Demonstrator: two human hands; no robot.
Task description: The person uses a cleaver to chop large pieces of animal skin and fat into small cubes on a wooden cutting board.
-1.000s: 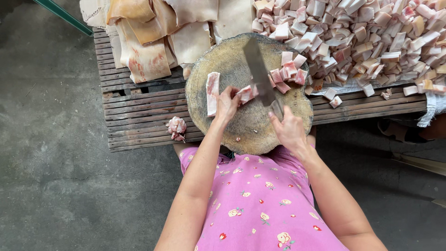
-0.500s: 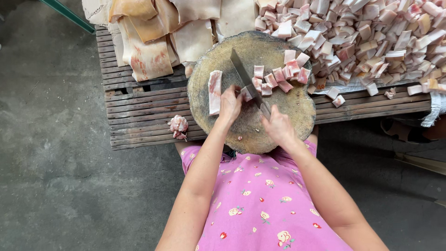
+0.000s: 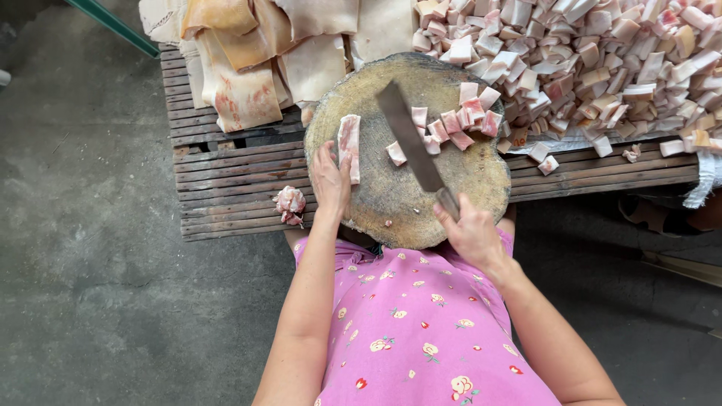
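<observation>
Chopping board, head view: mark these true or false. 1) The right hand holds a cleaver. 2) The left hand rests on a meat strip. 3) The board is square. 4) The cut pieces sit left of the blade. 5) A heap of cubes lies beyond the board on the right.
1) True: the right hand grips the cleaver.
2) True: the left hand touches the strip.
3) False: the board is round.
4) False: the pieces lie right of the blade.
5) True: the heap is there.
</observation>
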